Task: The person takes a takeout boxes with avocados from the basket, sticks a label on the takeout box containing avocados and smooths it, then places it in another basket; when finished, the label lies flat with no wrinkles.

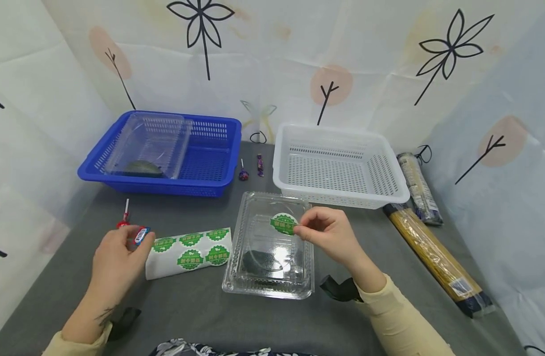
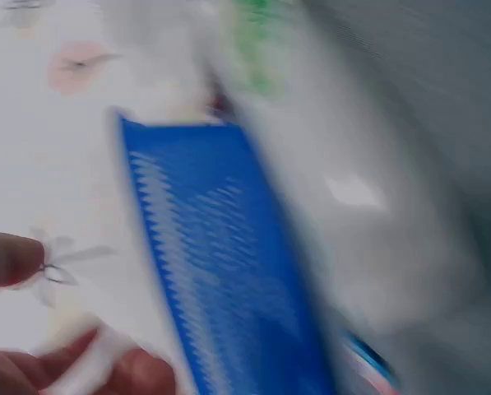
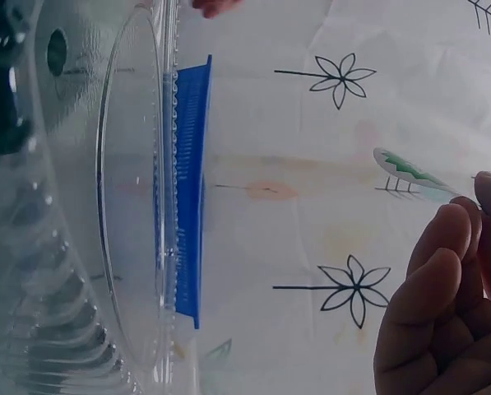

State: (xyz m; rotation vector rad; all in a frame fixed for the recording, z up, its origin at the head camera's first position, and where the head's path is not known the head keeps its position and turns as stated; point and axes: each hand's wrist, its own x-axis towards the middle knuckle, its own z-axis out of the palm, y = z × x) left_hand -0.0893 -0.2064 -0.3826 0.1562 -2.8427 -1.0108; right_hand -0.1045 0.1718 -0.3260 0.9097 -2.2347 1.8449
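Note:
My right hand (image 1: 328,232) pinches the edge of a round green-and-white sticker (image 1: 283,224) above a lidded clear plastic box (image 1: 254,207). Something dark lies inside that box, its kind unclear. In the right wrist view the sticker (image 3: 414,171) stands out from the fingertips, seen nearly edge-on. Left of the box lies a white sheet of stickers (image 1: 165,264) with the same green design. Beside the sheet's left end my left hand (image 1: 118,257) has its thumb and fingers apart. Close to it are a red lollipop (image 1: 125,213) and a small blue-and-red wrapped piece (image 1: 141,236).
A blue basket (image 1: 197,189) at the back left holds another clear box (image 1: 152,133) with a dark green item. A white basket (image 1: 339,198) stands back right. Between them lie a purple lollipop (image 1: 243,174) and wrapped candy (image 1: 260,165). Long packages (image 1: 437,257) lie right.

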